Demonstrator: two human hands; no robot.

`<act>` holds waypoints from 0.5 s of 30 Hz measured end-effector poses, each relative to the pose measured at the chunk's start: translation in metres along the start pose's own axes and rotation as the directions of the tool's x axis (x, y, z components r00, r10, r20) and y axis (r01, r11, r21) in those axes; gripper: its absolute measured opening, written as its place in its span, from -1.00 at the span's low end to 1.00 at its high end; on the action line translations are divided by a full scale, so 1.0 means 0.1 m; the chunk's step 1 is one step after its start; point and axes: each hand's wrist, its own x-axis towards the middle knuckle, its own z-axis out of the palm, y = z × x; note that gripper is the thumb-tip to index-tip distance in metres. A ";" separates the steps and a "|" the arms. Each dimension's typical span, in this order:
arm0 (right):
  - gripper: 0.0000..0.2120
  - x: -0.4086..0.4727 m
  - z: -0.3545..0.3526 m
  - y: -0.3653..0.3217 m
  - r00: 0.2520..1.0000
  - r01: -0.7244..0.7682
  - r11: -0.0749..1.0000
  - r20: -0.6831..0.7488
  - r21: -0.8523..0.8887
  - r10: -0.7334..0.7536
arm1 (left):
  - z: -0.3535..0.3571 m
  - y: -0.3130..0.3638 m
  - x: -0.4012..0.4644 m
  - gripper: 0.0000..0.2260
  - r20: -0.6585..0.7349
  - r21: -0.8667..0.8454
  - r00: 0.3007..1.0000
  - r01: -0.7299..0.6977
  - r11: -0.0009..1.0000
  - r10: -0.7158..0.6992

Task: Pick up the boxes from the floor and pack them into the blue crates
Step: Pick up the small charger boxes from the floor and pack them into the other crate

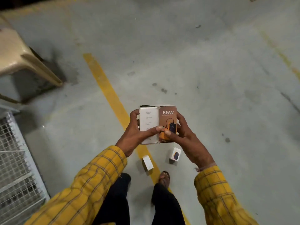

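Both hands hold a pair of boxes side by side above the yellow floor line (pixel 113 98): the left hand (pixel 138 135) grasps the white box (pixel 148 120), thumb across its face, and the right hand (pixel 183 135) clasps the 65W box (pixel 168 117). Squeeze them together while carrying. Two small boxes, one (pixel 148 162) on the line, one (pixel 175 154) just right, remain. No crate shows.

White box (pixel 148 122) with grey print, in the left hand (pixel 136 135); brown box (pixel 168 120) with white "65W" and orange picture, in the right hand (pixel 181 135); sleeves (pixel 90 181) yellow with dark checks; yellow floor stripe (pixel 105 85) beyond the hands on grey concrete.
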 end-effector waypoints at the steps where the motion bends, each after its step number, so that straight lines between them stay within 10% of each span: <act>1: -0.29 -0.11 0.02 -0.19 1.000 0.024 1.000 0.010 -0.020 -0.024 | -0.02 0.17 -0.14 -0.21 0.003 0.012 1.000 -0.025 1.000 0.025; 15: -0.26 -1.34 0.17 -1.32 0.926 0.375 0.895 0.136 -0.241 -0.351 | 0.20 1.11 -1.87 -0.20 -0.265 0.207 0.880 -0.347 0.915 0.394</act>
